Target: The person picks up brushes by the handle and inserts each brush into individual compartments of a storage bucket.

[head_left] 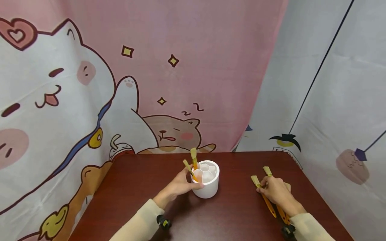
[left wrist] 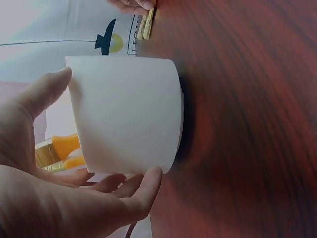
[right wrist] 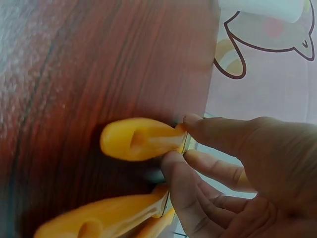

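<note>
Your left hand [head_left: 181, 184] is curled round the left side of the white divided pot [head_left: 211, 189], thumb at its rim — probably to steady it upright on the bench [head_left: 235, 211]. Well to the pot's right, your right hand [head_left: 278, 191] pinches a flat paintbrush [head_left: 268, 204] near its ferrule, a hold that likely leaves the handle free. That brush has pale bristles and a glossy orange handle, with what looks like a hole near the end. Two similar brushes [head_left: 281, 213] lie beside it, farther from the pot; two more [head_left: 193, 154] stand inside the pot's left side — bristles up.
</note>
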Action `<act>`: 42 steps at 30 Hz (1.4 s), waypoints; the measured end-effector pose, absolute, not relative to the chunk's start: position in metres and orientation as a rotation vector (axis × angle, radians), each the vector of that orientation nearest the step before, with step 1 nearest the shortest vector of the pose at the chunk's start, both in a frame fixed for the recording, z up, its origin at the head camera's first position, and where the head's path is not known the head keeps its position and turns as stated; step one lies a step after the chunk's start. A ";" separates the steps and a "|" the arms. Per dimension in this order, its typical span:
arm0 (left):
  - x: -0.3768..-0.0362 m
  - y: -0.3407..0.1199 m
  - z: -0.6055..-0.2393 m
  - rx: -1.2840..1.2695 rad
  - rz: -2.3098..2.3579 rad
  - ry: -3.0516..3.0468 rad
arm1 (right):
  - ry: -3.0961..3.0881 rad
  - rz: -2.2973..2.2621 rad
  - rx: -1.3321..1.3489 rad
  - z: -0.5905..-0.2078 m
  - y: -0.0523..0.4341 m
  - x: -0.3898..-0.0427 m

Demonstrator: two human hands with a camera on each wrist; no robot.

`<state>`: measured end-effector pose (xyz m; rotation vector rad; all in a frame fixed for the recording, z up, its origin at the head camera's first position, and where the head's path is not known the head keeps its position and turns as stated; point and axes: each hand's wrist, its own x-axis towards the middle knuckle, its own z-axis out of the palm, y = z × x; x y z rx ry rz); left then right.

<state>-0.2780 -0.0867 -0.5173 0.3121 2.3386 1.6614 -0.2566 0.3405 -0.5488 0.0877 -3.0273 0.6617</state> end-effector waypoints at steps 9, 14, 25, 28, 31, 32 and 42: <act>-0.266 -0.076 -0.518 0.287 1.729 2.394 | -3.042 0.716 0.053 -0.549 0.334 -0.257; -0.263 -0.066 -0.519 0.279 1.756 2.480 | -3.040 0.709 0.037 -0.549 0.332 -0.258; -0.263 -0.065 -0.520 0.244 1.727 2.517 | -2.999 0.698 0.093 -0.550 0.328 -0.260; -0.264 -0.068 -0.521 0.257 1.739 2.483 | -2.988 0.720 0.099 -0.548 0.324 -0.260; -0.265 -0.071 -0.522 0.268 1.731 2.465 | -2.971 0.750 0.108 -0.546 0.321 -0.258; -0.265 -0.072 -0.522 0.268 1.729 2.459 | -2.964 0.758 0.114 -0.545 0.320 -0.257; -0.267 -0.073 -0.520 0.275 1.709 2.439 | -2.854 0.791 0.190 -0.527 0.303 -0.253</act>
